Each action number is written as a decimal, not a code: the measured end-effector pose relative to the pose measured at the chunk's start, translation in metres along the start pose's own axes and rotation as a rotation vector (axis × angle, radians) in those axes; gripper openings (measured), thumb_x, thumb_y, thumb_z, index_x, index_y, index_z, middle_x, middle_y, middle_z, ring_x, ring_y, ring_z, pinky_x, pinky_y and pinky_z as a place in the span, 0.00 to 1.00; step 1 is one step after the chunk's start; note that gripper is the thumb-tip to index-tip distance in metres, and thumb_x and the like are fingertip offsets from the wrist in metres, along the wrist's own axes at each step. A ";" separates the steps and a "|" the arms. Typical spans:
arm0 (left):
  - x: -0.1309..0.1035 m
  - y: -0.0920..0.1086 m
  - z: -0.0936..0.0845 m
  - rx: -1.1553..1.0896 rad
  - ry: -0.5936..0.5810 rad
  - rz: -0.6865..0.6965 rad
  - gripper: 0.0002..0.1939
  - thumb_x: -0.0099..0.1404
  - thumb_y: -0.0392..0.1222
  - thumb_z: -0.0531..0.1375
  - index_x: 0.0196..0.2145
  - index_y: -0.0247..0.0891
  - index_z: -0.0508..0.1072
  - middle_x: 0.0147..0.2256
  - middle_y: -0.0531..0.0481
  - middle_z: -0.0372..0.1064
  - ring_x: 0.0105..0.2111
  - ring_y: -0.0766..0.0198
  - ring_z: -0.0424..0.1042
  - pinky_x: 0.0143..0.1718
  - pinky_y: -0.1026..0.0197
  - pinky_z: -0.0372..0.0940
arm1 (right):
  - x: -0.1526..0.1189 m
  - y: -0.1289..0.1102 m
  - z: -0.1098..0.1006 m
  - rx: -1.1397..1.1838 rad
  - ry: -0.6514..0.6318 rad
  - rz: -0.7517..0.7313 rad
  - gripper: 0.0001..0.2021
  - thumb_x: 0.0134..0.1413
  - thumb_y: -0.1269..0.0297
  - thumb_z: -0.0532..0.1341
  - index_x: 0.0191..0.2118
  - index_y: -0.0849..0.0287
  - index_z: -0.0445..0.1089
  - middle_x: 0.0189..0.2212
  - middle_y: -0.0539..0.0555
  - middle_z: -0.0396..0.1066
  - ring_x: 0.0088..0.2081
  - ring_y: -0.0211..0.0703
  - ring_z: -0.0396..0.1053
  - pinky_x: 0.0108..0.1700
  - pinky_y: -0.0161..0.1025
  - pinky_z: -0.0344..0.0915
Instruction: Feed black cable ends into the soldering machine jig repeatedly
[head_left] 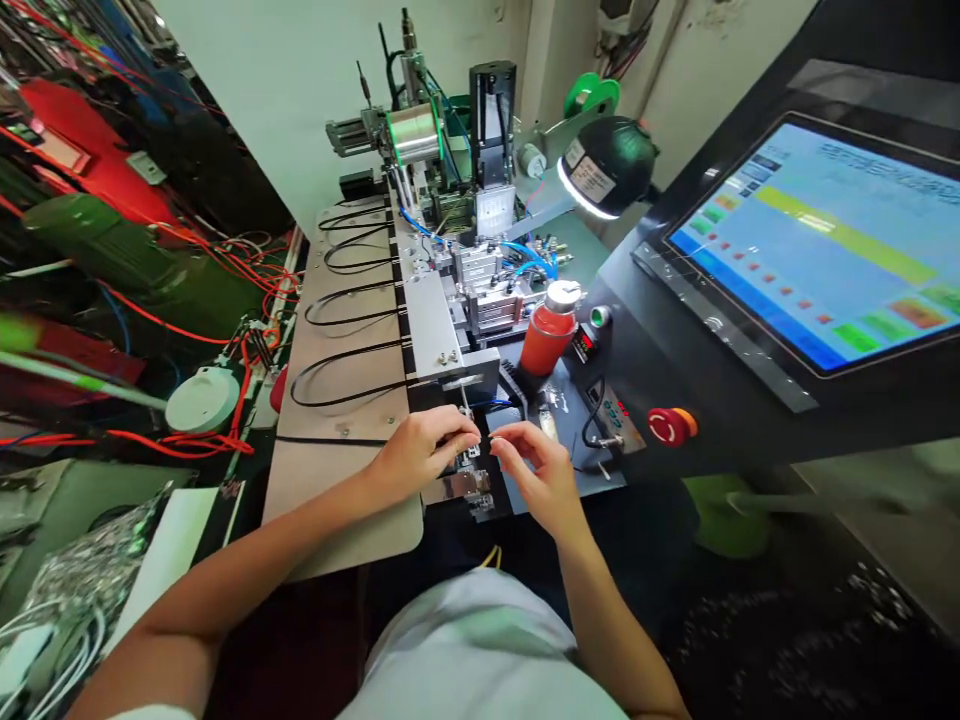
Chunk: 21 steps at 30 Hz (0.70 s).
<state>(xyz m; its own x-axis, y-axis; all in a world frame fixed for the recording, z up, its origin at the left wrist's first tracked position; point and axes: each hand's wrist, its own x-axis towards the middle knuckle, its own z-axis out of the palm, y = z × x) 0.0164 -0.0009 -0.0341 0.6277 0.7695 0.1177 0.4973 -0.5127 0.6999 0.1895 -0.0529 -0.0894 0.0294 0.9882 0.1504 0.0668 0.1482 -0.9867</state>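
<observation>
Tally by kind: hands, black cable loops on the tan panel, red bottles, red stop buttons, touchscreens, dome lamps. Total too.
Hands (left hand, right hand): 2
Black cable loops: 4
Red bottle: 1
Red stop button: 1
Touchscreen: 1
Dome lamp: 1
Total: 10

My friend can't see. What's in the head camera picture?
A person's left hand and right hand nearly meet, fingertips pinched, at the front of a metal machine. Anything held is too small to see. Beyond them stands a red bottle; a lit screen is at right.
</observation>
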 end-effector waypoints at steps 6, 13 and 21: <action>-0.005 -0.009 -0.002 0.149 -0.115 0.102 0.13 0.71 0.42 0.52 0.34 0.36 0.73 0.30 0.50 0.68 0.30 0.66 0.67 0.33 0.65 0.60 | 0.009 -0.002 -0.013 -0.147 -0.224 -0.025 0.13 0.60 0.59 0.58 0.27 0.59 0.68 0.21 0.47 0.64 0.24 0.34 0.59 0.27 0.32 0.55; -0.004 0.006 0.010 -0.151 0.145 -0.114 0.10 0.68 0.43 0.56 0.30 0.36 0.71 0.28 0.53 0.66 0.27 0.68 0.66 0.30 0.66 0.60 | 0.007 -0.003 0.010 -0.162 0.184 -0.208 0.11 0.62 0.61 0.57 0.29 0.58 0.66 0.23 0.48 0.67 0.25 0.36 0.63 0.29 0.34 0.59; -0.004 0.003 0.017 -0.156 0.208 -0.208 0.12 0.68 0.45 0.55 0.31 0.36 0.71 0.28 0.52 0.67 0.27 0.68 0.66 0.28 0.66 0.59 | 0.009 0.005 0.028 -0.249 0.299 -0.189 0.12 0.63 0.59 0.53 0.30 0.57 0.64 0.23 0.51 0.68 0.25 0.39 0.64 0.29 0.36 0.60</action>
<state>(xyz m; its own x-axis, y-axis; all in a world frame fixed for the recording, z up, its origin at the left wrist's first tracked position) 0.0251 -0.0121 -0.0441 0.3788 0.9210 0.0912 0.4941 -0.2845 0.8215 0.1623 -0.0427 -0.0946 0.2792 0.8842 0.3746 0.3364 0.2753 -0.9006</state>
